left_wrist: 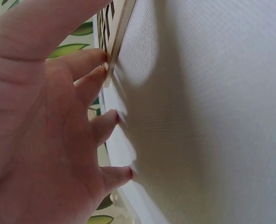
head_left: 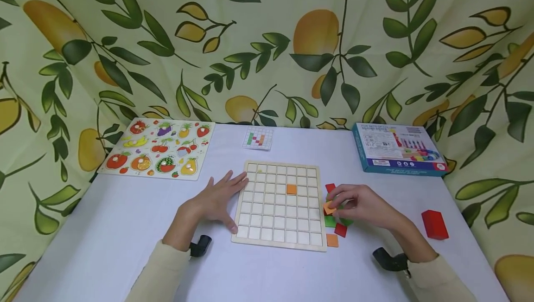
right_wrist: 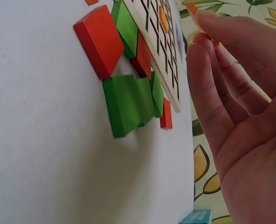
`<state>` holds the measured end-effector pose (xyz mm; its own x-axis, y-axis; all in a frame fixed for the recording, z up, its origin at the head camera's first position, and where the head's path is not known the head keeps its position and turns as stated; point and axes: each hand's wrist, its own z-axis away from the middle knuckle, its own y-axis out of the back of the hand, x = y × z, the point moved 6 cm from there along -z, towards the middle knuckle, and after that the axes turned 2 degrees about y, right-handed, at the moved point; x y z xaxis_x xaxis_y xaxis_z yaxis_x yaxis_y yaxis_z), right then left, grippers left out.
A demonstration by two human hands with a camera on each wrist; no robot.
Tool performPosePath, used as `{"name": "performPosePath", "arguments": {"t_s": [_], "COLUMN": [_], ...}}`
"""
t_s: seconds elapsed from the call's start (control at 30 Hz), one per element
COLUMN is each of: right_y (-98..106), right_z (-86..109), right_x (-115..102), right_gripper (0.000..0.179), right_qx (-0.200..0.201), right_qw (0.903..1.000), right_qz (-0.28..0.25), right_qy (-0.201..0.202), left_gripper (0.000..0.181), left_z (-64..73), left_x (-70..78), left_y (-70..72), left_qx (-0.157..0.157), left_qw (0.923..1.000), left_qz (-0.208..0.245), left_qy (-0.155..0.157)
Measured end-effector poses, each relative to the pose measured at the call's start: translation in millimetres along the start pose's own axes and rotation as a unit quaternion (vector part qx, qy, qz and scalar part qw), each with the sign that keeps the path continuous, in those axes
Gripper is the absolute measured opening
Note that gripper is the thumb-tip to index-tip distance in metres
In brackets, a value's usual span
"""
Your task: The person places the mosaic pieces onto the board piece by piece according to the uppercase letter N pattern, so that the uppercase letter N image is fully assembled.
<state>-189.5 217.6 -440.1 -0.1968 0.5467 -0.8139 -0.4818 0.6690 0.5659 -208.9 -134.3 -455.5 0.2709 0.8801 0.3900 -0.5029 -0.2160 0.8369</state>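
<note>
A wooden grid board (head_left: 275, 221) lies flat at the middle of the table, with one orange square tile (head_left: 291, 189) in a cell of its upper part. My left hand (head_left: 214, 200) spreads its fingers along the board's left edge, fingertips and thumb touching the frame. Just past the right edge, my right hand (head_left: 360, 204) pinches another orange tile (head_left: 329, 208) between thumb and fingers, above a small pile. In the right wrist view that pile shows red tiles (right_wrist: 100, 41) and green tiles (right_wrist: 124, 105). Near the board's lower right corner lies one more orange tile (head_left: 332, 240).
A small pattern card (head_left: 263, 138) lies behind the board. To the left is a fruit puzzle board (head_left: 146, 151); a boxed set (head_left: 398, 149) sits at the back right. Toward the right edge stands a red block (head_left: 435, 224). A patterned curtain (head_left: 258, 28) closes off the back.
</note>
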Motion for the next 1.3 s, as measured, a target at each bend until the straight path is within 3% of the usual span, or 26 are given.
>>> {"name": "performPosePath", "arguments": {"t_s": [0.33,0.6,0.83,1.3], "right_y": [-8,-23,-39,-51], "right_z": [-14.2,-34.7,-50.1,-66.6], "right_x": [-4,-8,-14,-31], "right_gripper": [0.014,0.014,0.015,0.015], "right_qx": [0.017,0.036,0.043,0.073], "right_qw": [0.9997,0.9981,0.9974,0.9949], "right_qz": [0.007,0.037,0.033,0.042], "right_qy": [0.014,0.034,0.048,0.056], "left_gripper": [0.133,0.133,0.133,0.134], "left_z": [-1.6,-1.7,-2.1,-3.3], "left_x": [-0.5,-1.0,-0.7,-1.3], "left_y": [0.0,0.0,0.6,0.3], "left_qx": [-0.002,0.0,0.001,0.005], "left_qw": [1.0,1.0,1.0,1.0], "left_qz": [-0.005,-0.005,-0.006,-0.002], "left_qy": [-0.003,-0.006,-0.006,-0.008]}}
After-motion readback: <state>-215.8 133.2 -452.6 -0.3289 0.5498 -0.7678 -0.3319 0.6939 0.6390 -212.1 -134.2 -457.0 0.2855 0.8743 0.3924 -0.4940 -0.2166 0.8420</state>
